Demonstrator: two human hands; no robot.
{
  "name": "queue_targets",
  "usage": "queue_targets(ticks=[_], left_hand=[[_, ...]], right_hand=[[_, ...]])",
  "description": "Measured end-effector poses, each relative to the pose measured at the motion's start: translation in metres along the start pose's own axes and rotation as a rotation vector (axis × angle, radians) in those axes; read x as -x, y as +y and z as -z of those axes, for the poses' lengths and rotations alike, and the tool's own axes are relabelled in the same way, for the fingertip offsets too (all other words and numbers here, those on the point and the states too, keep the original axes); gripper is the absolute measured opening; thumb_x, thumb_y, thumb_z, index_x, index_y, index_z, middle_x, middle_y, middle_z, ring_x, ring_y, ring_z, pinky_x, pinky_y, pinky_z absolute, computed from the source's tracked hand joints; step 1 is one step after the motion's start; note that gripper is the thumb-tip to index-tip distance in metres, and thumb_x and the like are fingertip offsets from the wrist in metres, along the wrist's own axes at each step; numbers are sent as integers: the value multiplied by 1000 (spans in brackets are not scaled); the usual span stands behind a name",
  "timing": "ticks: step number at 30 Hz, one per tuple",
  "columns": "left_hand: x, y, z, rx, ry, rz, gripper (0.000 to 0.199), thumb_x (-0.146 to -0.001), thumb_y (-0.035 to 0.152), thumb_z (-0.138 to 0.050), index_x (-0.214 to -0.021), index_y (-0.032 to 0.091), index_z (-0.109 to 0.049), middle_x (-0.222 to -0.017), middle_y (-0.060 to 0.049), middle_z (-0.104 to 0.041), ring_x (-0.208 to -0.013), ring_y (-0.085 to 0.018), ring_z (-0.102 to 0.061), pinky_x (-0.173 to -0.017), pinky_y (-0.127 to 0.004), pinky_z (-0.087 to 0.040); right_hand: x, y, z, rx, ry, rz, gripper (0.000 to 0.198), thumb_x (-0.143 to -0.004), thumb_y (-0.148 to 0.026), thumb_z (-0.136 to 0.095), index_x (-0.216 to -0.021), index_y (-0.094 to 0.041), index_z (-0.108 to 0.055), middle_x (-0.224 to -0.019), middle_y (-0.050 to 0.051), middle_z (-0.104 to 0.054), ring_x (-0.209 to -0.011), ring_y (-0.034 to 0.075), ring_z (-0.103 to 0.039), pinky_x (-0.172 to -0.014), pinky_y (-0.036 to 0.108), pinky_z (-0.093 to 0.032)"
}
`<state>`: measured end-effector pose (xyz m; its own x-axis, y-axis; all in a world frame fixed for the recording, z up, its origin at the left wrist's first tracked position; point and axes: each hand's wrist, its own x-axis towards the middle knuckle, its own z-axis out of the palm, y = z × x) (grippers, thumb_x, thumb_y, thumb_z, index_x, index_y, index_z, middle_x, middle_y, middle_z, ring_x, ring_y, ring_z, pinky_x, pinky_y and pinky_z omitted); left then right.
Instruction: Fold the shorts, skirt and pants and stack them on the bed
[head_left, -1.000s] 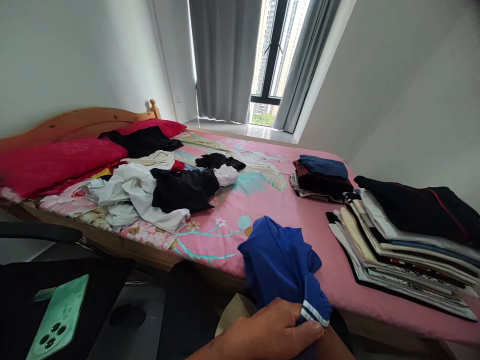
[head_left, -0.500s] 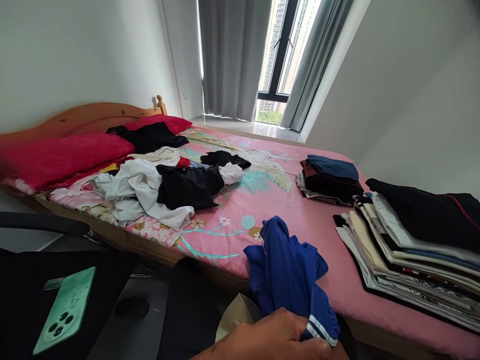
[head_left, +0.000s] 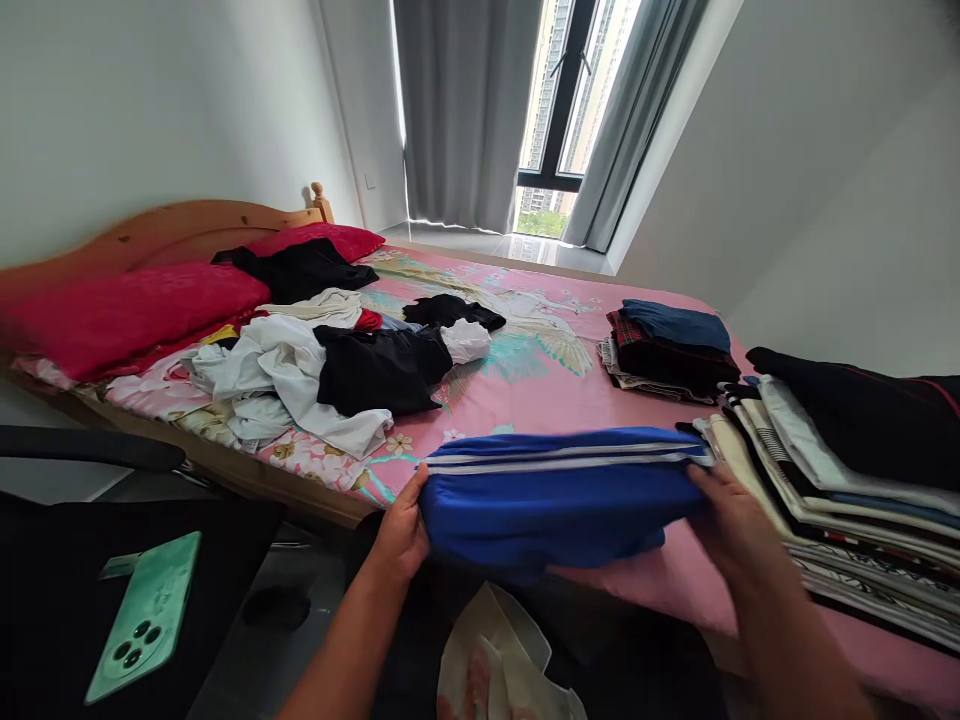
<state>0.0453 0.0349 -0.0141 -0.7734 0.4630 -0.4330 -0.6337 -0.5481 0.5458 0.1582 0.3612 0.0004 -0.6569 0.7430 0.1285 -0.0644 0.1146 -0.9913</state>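
A blue garment with white stripes (head_left: 547, 510) is stretched out sideways in front of me, over the near edge of the bed. Whether it is shorts or a top I cannot tell. My left hand (head_left: 403, 530) pinches its left end, thumb on top. At the opposite end, my right hand (head_left: 731, 510) grips the cloth close to the folded pile and is slightly blurred. Two white stripes run along the top from one hand to the other, and the lower part hangs down in loose folds.
Loose clothes, including a white garment (head_left: 277, 370) and a black garment (head_left: 382, 370), lie on the bed's left. Folded clothes form a small stack (head_left: 667, 350) and a larger stack (head_left: 847, 460) on the right. A green phone (head_left: 150, 610) rests on a black seat at lower left.
The blue garment hung bunched from one hand; now both hands hold it spread wide, with its stripes running across. My second hand has come into clear view.
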Motion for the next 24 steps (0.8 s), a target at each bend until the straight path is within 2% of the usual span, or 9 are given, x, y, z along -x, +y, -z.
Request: queue_targets(ticks=[3, 5, 8, 10, 11, 13, 17, 21, 24], left_hand=[[7, -24, 0, 70, -85, 40, 40, -93, 34, -40, -122, 10, -55, -96, -9, -72, -98, -23, -66, -97, -40, -46], [11, -40, -7, 122, -173, 67, 39, -94, 33, -39, -120, 11, -57, -100, -9, -71, -103, -23, -64, -101, -40, -43], [15, -56, -20, 187, -287, 88, 37, -92, 33, -39, -112, 12, -62, -102, -9, -70, -110, -24, -59, -105, -42, -37], [19, -62, -28, 221, -338, 76, 34, -89, 30, -40, -104, 11, -65, -98, -9, -71, -112, -26, -58, -105, -44, -35], [22, -65, -32, 232, -352, 64, 32, -86, 27, -42, -101, 12, -66, -95, -9, -71, -111, -26, -58, -104, -44, -35], [27, -70, -39, 224, -361, 35, 31, -80, 21, -43, -101, 14, -65, -91, -6, -71, -107, -24, -59, -102, -42, -36], [34, -80, -39, -46, -360, -59, 40, -74, 18, -46, -112, 19, -58, -94, -4, -67, -90, -20, -62, -88, -37, -44], [31, -77, -25, -722, -27, -470, 22, -73, 29, -62, -92, 18, -58, -82, -3, -59, -73, -17, -55, -72, -31, -45], [25, -66, -26, -1130, 113, -966, 33, -70, 30, -69, -99, 20, -56, -99, -7, -57, -98, -24, -53, -89, -38, -41]], right_hand=[[-22, -9, 24, 36, 344, 24, 60, -70, -39, -70, -122, -19, -51, -114, 12, -58, -97, 20, -59, -78, 27, -49], [-7, -18, 22, 144, 346, 124, 58, -71, -40, -69, -123, -20, -50, -114, 11, -57, -98, 19, -58, -78, 26, -49], [55, -26, -4, 293, -236, 55, 45, -76, -45, -63, -115, -23, -56, -90, 5, -63, -74, 18, -62, -65, 29, -53], [103, -22, -29, 460, -679, 47, 56, -72, -38, -67, -125, -26, -51, -100, 6, -64, -82, 22, -63, -72, 33, -54], [123, -16, -41, 513, -749, 105, 69, -68, -33, -71, -132, -26, -45, -113, 8, -60, -96, 25, -61, -82, 38, -53], [150, -2, -61, 535, -705, 219, 84, -66, -24, -67, -141, -22, -30, -132, 12, -49, -117, 30, -50, -96, 44, -45], [156, 21, -73, 426, -389, 261, 75, -72, -14, -47, -142, -17, -21, -132, 13, -47, -120, 26, -48, -97, 42, -45], [138, 8, -60, 414, -326, 313, 63, -72, -11, -43, -133, -21, -34, -131, 8, -46, -121, 22, -46, -102, 40, -40], [132, -8, -53, 430, -363, 351, 59, -74, -11, -43, -132, -22, -37, -127, 7, -49, -117, 21, -49, -100, 38, -41]])
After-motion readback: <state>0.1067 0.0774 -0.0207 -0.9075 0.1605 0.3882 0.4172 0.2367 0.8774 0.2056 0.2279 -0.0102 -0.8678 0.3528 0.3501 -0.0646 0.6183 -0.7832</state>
